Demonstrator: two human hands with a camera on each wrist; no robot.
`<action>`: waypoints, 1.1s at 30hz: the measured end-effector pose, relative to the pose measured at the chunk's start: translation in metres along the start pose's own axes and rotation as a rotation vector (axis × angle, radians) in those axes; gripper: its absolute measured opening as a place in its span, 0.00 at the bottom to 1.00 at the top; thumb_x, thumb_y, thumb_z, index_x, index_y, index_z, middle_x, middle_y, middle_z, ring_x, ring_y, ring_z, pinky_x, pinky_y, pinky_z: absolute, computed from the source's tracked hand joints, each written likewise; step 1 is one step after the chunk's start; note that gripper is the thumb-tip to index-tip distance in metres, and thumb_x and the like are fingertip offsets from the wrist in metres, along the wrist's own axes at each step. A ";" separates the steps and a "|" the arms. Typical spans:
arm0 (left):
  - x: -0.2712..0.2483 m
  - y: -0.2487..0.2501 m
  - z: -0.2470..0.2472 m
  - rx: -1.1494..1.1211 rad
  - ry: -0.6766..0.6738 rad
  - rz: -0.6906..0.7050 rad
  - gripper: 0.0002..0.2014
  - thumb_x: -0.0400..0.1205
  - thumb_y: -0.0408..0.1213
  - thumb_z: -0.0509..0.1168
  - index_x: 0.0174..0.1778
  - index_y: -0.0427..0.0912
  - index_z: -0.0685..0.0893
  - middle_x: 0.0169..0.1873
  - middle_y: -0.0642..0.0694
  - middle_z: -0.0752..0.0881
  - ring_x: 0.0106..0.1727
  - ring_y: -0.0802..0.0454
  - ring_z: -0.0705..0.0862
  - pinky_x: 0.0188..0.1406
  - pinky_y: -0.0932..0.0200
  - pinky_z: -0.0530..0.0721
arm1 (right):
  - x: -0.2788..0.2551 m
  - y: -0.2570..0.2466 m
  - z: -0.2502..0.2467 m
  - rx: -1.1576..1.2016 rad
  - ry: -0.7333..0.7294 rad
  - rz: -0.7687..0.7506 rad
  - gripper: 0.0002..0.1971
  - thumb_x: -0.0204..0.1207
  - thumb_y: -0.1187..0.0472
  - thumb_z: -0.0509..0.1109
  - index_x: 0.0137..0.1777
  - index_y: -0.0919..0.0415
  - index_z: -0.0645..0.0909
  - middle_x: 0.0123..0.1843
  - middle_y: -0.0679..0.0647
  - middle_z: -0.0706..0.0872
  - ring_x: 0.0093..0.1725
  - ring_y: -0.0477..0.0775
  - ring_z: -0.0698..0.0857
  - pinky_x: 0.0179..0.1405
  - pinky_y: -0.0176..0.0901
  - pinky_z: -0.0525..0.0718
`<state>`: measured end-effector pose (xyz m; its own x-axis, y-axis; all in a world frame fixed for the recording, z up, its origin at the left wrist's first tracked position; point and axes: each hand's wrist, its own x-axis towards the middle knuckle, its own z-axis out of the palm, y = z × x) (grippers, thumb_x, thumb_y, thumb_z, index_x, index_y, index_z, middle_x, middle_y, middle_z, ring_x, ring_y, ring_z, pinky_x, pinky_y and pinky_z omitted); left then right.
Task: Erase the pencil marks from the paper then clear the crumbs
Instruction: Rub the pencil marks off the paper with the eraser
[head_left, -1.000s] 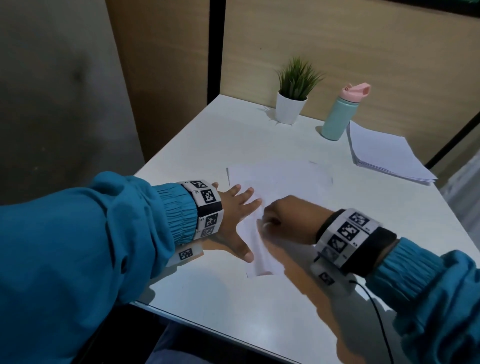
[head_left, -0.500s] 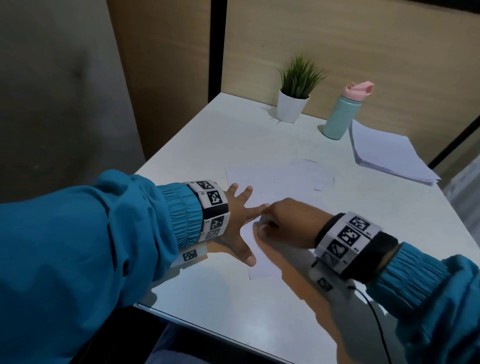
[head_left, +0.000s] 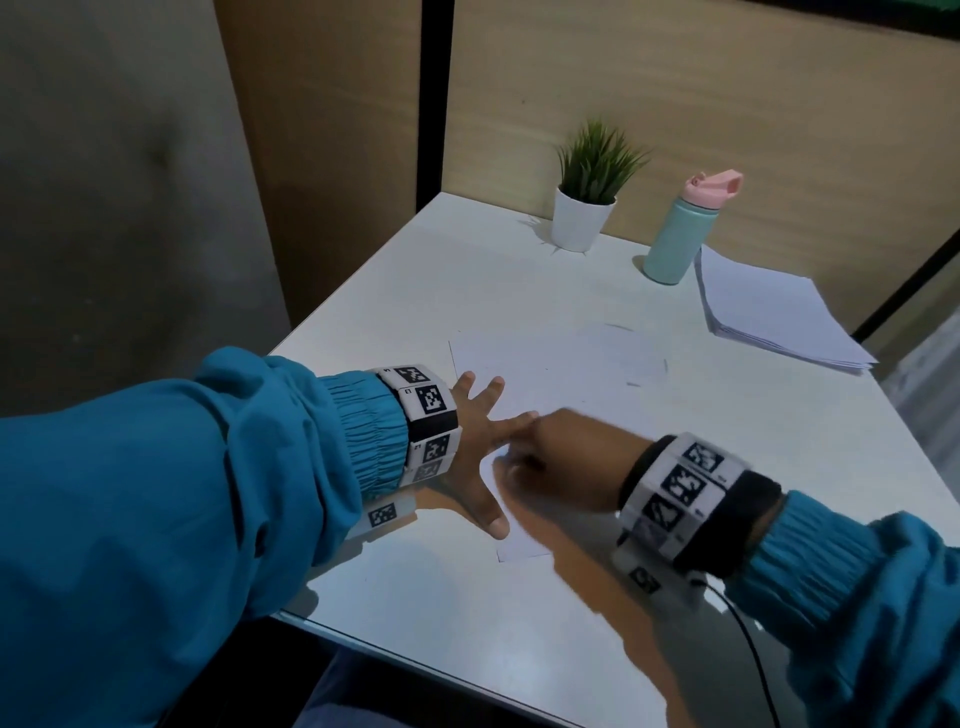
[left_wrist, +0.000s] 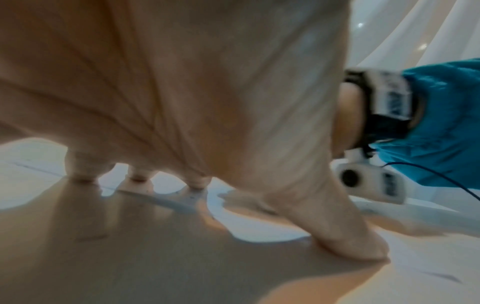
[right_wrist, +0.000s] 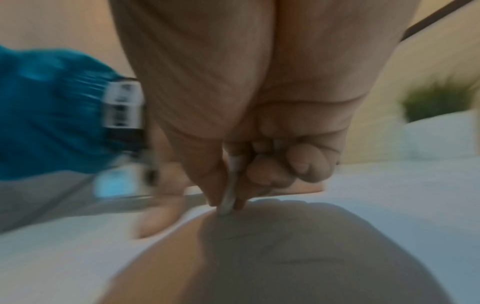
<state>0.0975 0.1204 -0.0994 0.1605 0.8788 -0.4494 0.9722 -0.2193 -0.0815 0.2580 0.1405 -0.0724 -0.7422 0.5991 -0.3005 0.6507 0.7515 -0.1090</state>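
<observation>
A white sheet of paper (head_left: 561, 374) lies flat on the white table (head_left: 467, 597), with faint pencil marks (head_left: 636, 358) near its far right part. My left hand (head_left: 480, 447) is spread flat, fingers straight, pressing the sheet's left edge. My right hand (head_left: 550, 452) is curled just right of it. In the right wrist view the thumb and fingers pinch a small white eraser (right_wrist: 230, 193) whose tip touches the paper. In the left wrist view the left fingertips (left_wrist: 197, 181) rest on the sheet.
A small potted plant (head_left: 587, 197) and a teal bottle with a pink lid (head_left: 685, 228) stand at the table's far side. A stack of white sheets (head_left: 769, 317) lies at the far right. The near table edge runs close to my body.
My right hand has shifted slightly left and back over the paper, blurred by motion, close to my left hand's fingers. The left hand stays pressed in place.
</observation>
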 end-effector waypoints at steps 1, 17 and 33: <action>0.000 0.000 0.000 0.000 -0.006 0.001 0.68 0.49 0.89 0.56 0.79 0.70 0.26 0.85 0.43 0.30 0.85 0.30 0.34 0.72 0.16 0.50 | -0.006 -0.008 0.004 0.026 -0.036 -0.043 0.13 0.81 0.56 0.59 0.43 0.57 0.84 0.41 0.53 0.89 0.39 0.53 0.86 0.48 0.49 0.86; 0.002 0.013 0.000 0.020 0.002 0.107 0.64 0.55 0.86 0.61 0.80 0.73 0.30 0.86 0.52 0.32 0.86 0.34 0.36 0.75 0.21 0.52 | -0.013 0.037 0.007 0.073 0.030 -0.034 0.10 0.76 0.54 0.62 0.35 0.52 0.78 0.34 0.48 0.84 0.36 0.48 0.82 0.41 0.44 0.82; -0.001 0.018 -0.007 0.030 -0.011 0.093 0.63 0.59 0.82 0.66 0.78 0.74 0.28 0.86 0.47 0.33 0.85 0.30 0.37 0.74 0.19 0.53 | -0.012 0.052 -0.004 0.027 0.072 0.012 0.14 0.68 0.50 0.56 0.41 0.53 0.83 0.39 0.48 0.88 0.41 0.50 0.86 0.47 0.52 0.88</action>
<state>0.1156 0.1184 -0.0946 0.2476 0.8494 -0.4661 0.9476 -0.3125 -0.0661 0.3000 0.1740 -0.0704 -0.7432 0.6270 -0.2335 0.6630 0.7369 -0.1317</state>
